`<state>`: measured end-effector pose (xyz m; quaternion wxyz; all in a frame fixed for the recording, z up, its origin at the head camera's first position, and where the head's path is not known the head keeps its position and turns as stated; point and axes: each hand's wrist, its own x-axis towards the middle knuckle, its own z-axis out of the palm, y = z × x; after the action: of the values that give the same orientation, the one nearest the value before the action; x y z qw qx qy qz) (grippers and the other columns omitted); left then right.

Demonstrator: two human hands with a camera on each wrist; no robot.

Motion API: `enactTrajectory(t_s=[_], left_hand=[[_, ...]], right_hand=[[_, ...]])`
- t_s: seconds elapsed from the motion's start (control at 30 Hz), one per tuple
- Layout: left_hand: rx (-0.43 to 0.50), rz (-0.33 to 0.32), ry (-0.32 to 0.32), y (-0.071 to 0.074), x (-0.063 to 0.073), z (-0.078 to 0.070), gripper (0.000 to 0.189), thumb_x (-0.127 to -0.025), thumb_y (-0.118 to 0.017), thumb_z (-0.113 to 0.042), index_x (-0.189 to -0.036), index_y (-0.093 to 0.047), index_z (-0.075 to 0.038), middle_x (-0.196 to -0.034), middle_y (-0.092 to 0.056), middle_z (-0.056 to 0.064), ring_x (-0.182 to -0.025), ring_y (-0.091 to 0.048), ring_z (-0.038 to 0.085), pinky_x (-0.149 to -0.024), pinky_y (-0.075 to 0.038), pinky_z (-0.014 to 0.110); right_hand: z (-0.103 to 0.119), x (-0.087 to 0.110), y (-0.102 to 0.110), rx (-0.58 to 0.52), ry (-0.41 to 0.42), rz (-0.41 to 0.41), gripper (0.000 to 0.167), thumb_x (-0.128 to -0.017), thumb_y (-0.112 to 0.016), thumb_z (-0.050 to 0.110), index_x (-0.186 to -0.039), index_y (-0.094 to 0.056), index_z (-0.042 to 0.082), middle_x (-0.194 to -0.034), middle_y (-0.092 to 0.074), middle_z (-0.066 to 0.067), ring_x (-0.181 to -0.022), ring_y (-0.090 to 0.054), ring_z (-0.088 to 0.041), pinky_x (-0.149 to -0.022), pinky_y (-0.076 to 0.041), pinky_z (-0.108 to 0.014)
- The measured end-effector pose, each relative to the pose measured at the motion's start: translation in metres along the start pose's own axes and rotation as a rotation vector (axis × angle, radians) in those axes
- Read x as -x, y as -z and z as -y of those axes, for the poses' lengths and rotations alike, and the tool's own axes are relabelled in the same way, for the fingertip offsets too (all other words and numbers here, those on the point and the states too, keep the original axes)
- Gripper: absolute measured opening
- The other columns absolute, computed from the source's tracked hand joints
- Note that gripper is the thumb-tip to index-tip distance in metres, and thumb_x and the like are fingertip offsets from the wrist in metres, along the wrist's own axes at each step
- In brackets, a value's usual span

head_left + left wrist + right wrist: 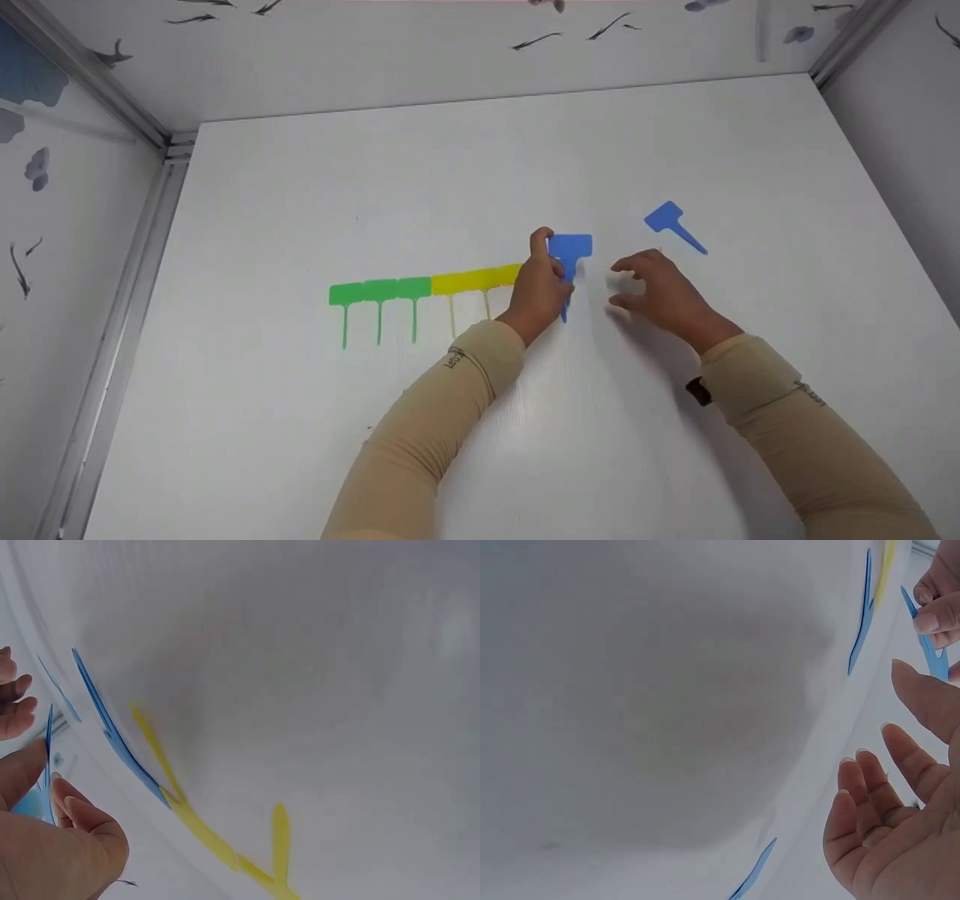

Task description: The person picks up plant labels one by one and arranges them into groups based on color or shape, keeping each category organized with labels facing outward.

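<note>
My left hand [536, 291] pinches a blue T-shaped plant label [571, 245] between thumb and fingers, stem pointing down. In the left wrist view, another blue label [112, 736] lies on the surface against the end of the yellow labels [199, 831]; the head view mostly hides it behind the left hand. To the right, my right hand [667, 294] hovers with fingers loosely curved and nothing between them. A loose blue label [667, 217] lies tilted beyond it. Green labels [380, 289] and yellow labels [476, 280] form one row, heads side by side, stems toward me.
The white tabletop [315, 195] carries the row at its middle. Patterned white panels [420, 45] stand at the back and both sides, with a metal frame post [124, 315] along the left edge.
</note>
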<state>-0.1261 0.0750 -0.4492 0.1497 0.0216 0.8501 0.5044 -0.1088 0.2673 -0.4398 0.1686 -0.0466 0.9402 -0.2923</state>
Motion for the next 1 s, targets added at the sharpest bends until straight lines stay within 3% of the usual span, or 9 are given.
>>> enactTrajectory(t_s=[0.57, 0.8, 1.0], left_hand=[[-0.089, 0.039, -0.001, -0.018, -0.003, -0.003, 0.077, -0.089, -0.068, -0.003, -0.148, -0.021, -0.019, -0.094, -0.056, 0.001, -0.089, -0.056, 0.014, -0.092, -0.048, 0.026], [-0.095, 0.054, -0.029, -0.022, -0.003, -0.002, 0.074, -0.090, -0.064, -0.001, -0.148, -0.019, -0.017, -0.091, -0.055, 0.001, -0.082, -0.054, 0.013, -0.083, -0.049, 0.023], [-0.099, 0.069, -0.022, -0.025, -0.003, -0.003, 0.074, -0.091, -0.063, -0.002, -0.149, -0.020, -0.018, -0.096, -0.057, 0.000, -0.089, -0.056, 0.013, -0.092, -0.048, 0.025]], right_hand=[[-0.008, 0.004, 0.002, -0.013, -0.008, -0.026, 0.047, -0.089, -0.070, 0.014, -0.130, -0.053, 0.002, -0.133, -0.044, -0.020, -0.116, -0.046, -0.036, -0.100, -0.041, -0.052], [-0.012, 0.004, 0.004, -0.013, 0.000, -0.038, 0.046, -0.088, -0.070, 0.012, -0.130, -0.053, 0.001, -0.135, -0.043, -0.022, -0.115, -0.047, -0.037, -0.099, -0.042, -0.052], [-0.014, 0.004, 0.005, -0.009, -0.016, -0.041, 0.047, -0.089, -0.069, 0.012, -0.131, -0.052, 0.001, -0.137, -0.041, -0.023, -0.116, -0.047, -0.037, -0.100, -0.041, -0.052]])
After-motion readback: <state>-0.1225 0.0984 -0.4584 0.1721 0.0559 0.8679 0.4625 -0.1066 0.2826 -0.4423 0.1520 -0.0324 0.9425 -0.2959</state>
